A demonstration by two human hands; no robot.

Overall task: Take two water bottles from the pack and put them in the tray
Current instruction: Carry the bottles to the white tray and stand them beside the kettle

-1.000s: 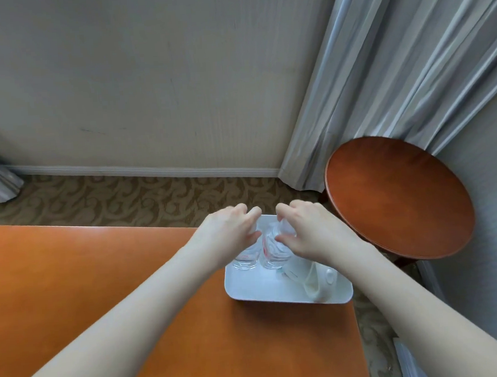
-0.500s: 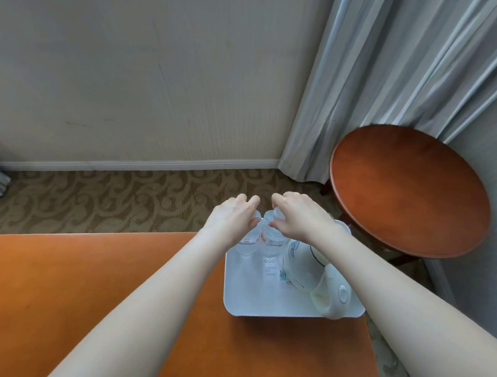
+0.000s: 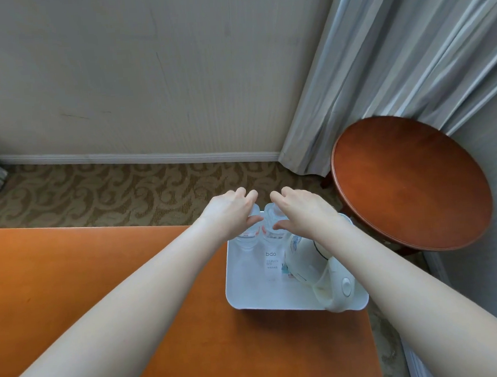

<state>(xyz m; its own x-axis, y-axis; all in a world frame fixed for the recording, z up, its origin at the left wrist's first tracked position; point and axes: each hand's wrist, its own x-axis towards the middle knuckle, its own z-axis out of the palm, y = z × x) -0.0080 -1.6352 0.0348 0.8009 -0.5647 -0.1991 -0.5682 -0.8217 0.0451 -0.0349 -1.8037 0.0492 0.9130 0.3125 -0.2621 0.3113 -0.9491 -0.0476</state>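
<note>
Clear plastic bottles: left bottle [image 3: 247,238] and right bottle [image 3: 271,229] stand upright, side by side, at the far end of the white tray [image 3: 248,288], centre frame. Left hand [image 3: 231,214] grips the left bottle's top; right hand [image 3: 300,211] grips the right's. White kettle [image 3: 314,267] occupies the tray's right side. Tray rests on the orange table [image 3: 100,272].

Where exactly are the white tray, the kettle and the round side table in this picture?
white tray [image 3: 248,294], head view: bare floor near its front left corner.
kettle [image 3: 303,258], head view: the pale body, left of the forearm.
round side table [image 3: 411,182], head view: middle of its wooden top.
</note>
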